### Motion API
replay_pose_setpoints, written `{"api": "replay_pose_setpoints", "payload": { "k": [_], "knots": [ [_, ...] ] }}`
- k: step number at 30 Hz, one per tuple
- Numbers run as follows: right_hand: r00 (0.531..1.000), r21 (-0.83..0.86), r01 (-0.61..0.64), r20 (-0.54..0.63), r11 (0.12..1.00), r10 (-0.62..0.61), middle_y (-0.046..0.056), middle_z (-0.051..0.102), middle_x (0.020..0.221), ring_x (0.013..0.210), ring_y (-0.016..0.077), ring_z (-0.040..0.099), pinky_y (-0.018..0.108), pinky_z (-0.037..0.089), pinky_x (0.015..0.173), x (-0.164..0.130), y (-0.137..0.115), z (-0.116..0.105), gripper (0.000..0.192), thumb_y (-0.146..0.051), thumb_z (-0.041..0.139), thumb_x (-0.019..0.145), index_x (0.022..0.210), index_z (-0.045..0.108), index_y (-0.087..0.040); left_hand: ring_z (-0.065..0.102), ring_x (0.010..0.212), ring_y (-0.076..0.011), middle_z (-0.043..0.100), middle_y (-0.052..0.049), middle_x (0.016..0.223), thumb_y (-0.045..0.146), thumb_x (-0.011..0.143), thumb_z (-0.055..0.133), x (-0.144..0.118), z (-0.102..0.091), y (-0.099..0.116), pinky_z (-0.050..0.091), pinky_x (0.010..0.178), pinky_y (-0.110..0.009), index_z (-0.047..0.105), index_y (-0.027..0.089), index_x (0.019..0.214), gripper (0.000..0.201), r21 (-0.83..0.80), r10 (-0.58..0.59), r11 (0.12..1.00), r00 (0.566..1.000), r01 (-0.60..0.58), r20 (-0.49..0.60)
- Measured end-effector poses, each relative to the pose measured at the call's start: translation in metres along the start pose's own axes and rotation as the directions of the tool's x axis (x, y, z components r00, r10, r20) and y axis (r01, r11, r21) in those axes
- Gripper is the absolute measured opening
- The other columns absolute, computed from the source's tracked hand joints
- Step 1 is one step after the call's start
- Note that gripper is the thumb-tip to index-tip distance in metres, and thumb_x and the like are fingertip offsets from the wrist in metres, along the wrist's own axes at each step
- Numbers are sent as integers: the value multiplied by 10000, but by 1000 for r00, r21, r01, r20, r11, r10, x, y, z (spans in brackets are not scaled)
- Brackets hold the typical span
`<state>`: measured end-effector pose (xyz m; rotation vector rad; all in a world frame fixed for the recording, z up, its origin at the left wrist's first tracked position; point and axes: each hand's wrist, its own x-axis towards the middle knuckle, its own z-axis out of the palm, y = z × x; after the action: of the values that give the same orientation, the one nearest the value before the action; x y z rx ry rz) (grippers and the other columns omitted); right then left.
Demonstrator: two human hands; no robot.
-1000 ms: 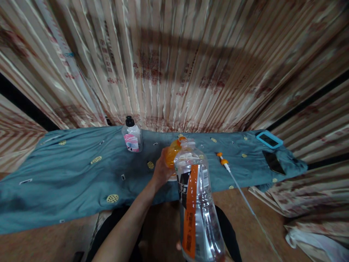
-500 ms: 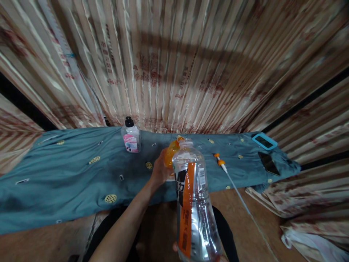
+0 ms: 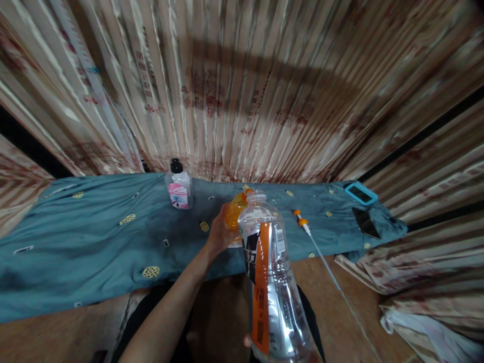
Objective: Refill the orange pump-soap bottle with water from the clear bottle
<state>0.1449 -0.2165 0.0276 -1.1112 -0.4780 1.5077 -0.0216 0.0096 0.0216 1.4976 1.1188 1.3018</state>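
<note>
A long surface (image 3: pixel 94 252) draped in a teal cloth is running across the view, with striped satin curtains (image 3: pixel 242 85) hanging behind it and a brown floor (image 3: pixel 340 312) below. Toward 11 o'clock a small black-capped bottle (image 3: pixel 179 190) is standing upright; toward 2 o'clock two phones (image 3: pixel 361 193) are lying near the cloth's end, and an orange-tipped thin tube (image 3: pixel 302 225) is trailing off the edge. The left hand (image 3: pixel 218 233) is wrapping around an orange bottle (image 3: pixel 233 216), which is partly hiding behind the clear bottle (image 3: pixel 268 282). The clear bottle is rising from 6 o'clock, its long axis near upright, neck pointing to 12. The right hand is mostly cut off at the bottom edge, so its grip cannot be judged.
</note>
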Motion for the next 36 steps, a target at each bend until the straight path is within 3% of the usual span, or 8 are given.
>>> {"api": "replay_pose_setpoints", "payload": {
  "k": [3,7,21,36],
  "knots": [
    [1000,22,15,16,1000,-16,75,678,1045,880,186,672,367,583,766,-1,-9,8,301,-408,602,950,1117,635,-159,705,871,-219,732,-64,1005,333,710,731,0,0,0,552,785,-329,564,171,1130,481,10,21,1000,1000,-22,13],
    [999,51,36,22,998,-37,94,647,1154,988,220,651,418,562,842,-2,-16,14,336,-407,600,950,1184,613,-166,706,901,-229,727,-59,1025,319,670,764,0,-1,3,559,801,-338,554,170,1143,538,91,12,996,1000,-14,20],
    [994,62,103,39,993,-106,115,623,1227,1070,262,635,474,548,884,-1,-30,17,489,-499,588,935,1306,551,-182,696,937,-235,710,-32,1019,237,622,748,1,-2,1,556,856,-371,538,204,1133,554,47,-8,999,1000,6,28],
    [993,41,111,32,993,-112,107,630,1197,1044,257,636,470,552,867,-5,-28,5,444,-459,608,932,1274,568,-180,700,958,-242,712,-53,1077,266,622,770,2,-1,-2,560,878,-385,555,202,1155,578,41,-17,999,999,16,34]
  ]
}}
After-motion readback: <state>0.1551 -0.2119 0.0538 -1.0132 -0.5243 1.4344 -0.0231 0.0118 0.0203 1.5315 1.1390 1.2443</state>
